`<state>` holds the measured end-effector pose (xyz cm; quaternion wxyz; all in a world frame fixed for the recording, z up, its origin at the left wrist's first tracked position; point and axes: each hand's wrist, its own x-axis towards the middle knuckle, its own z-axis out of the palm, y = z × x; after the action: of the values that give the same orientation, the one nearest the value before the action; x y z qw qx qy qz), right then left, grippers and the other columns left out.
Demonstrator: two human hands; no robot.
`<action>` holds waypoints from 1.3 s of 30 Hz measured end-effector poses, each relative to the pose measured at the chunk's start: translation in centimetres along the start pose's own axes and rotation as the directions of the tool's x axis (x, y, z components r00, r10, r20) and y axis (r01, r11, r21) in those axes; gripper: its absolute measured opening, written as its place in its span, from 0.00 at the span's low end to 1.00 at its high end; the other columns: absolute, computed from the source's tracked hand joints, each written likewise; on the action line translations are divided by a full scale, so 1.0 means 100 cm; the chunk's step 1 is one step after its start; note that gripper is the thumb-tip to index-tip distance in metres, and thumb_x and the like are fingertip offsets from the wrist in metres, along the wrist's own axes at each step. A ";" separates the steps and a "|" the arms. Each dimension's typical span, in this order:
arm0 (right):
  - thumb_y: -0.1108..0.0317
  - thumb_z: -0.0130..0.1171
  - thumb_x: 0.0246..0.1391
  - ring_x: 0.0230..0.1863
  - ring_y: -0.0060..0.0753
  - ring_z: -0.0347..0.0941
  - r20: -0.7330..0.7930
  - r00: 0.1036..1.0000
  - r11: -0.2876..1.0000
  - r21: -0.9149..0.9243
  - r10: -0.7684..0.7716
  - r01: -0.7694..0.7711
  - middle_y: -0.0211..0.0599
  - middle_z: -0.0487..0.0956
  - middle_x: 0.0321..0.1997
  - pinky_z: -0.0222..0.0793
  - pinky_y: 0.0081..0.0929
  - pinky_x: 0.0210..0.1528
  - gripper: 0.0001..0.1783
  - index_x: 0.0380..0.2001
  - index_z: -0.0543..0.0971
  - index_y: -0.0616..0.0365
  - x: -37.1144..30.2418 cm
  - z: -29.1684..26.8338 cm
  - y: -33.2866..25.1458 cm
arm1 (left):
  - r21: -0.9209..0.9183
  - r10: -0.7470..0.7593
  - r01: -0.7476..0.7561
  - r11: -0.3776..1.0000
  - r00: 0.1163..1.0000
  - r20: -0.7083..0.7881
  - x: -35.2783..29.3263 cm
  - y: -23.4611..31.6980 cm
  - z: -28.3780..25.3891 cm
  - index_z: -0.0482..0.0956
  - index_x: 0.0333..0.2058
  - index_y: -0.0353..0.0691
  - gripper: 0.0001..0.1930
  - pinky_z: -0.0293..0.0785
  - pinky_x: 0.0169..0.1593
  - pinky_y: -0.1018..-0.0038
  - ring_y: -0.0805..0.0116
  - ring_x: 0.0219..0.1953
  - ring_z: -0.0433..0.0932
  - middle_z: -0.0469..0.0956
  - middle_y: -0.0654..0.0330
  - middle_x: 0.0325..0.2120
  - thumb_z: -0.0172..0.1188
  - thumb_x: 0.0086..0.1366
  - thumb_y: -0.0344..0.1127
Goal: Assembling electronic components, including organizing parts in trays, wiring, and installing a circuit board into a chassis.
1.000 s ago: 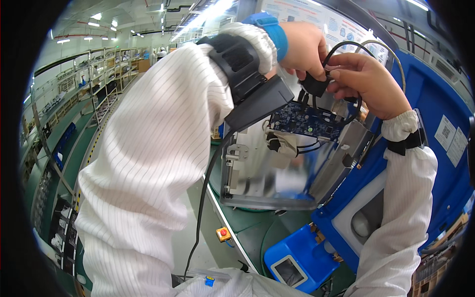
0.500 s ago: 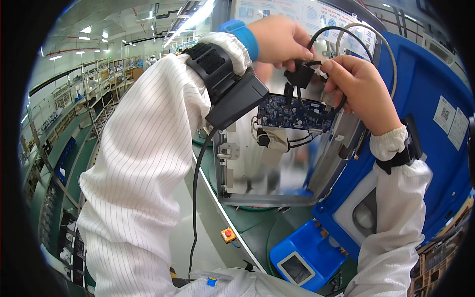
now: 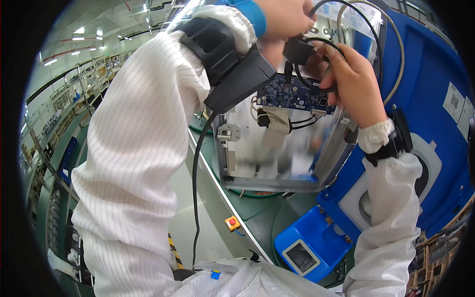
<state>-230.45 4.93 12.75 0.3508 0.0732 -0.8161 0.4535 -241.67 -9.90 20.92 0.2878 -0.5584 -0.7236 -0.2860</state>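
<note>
My left hand (image 3: 284, 19), with a blue wrist strap, is closed, its fingertips pinching a black cable (image 3: 373, 32) near the top of the view. A black block (image 3: 298, 51), perhaps a cable clamp or ferrite, sits on the cable just below that hand. My right hand (image 3: 355, 81) is closed around a loop of the same cable, beside the block. Below both hands a dark blue circuit board (image 3: 292, 95) is mounted on a shiny metal panel (image 3: 257, 161). The far ends of the cable are hidden.
A big blue housing (image 3: 425, 89) stands open at the right, with a grey cable (image 3: 400, 44) along it. In front lies a blue part with a small screen (image 3: 301, 257). A red button on a yellow box (image 3: 232, 223) is at the bench edge. Shelves (image 3: 106, 72) fill the left.
Both hands have shifted slightly against the panel, and the cable loop by my right hand has turned downward. My view has moved a little, so the panel sits higher.
</note>
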 end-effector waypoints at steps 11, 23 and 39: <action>0.52 0.47 0.68 0.09 0.18 0.64 -0.087 0.996 0.931 0.365 0.022 0.011 0.30 0.74 0.17 0.56 0.16 0.09 0.20 0.40 0.78 0.59 0.004 0.020 0.026 | -0.083 0.044 -0.046 0.995 0.999 -0.024 0.005 0.002 0.001 0.81 0.32 0.31 0.08 0.76 0.31 0.70 0.65 0.26 0.81 0.81 0.52 0.23 0.61 0.58 0.30; 0.56 0.45 0.70 0.10 0.14 0.60 -0.317 0.918 0.962 0.051 -0.240 0.269 0.27 0.71 0.15 0.53 0.15 0.11 0.21 0.34 0.78 0.61 0.022 0.033 0.034 | -0.133 0.124 -0.102 0.986 0.977 0.173 -0.001 -0.003 -0.008 0.77 0.44 0.27 0.18 0.77 0.29 0.73 0.69 0.24 0.79 0.81 0.53 0.28 0.63 0.61 0.36; 0.53 0.44 0.70 0.16 0.14 0.62 -0.337 0.871 0.925 -0.253 -0.358 0.283 0.27 0.74 0.21 0.59 0.15 0.18 0.22 0.34 0.76 0.61 0.023 0.029 0.063 | -0.076 0.012 -0.010 0.997 1.000 0.025 0.007 0.008 0.000 0.82 0.35 0.32 0.10 0.72 0.23 0.76 0.73 0.19 0.76 0.79 0.59 0.19 0.58 0.64 0.34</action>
<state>-236.38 6.70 8.89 0.5771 0.0848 -0.7500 0.3120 -240.99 -9.27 21.50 0.2589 -0.5766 -0.7126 -0.3046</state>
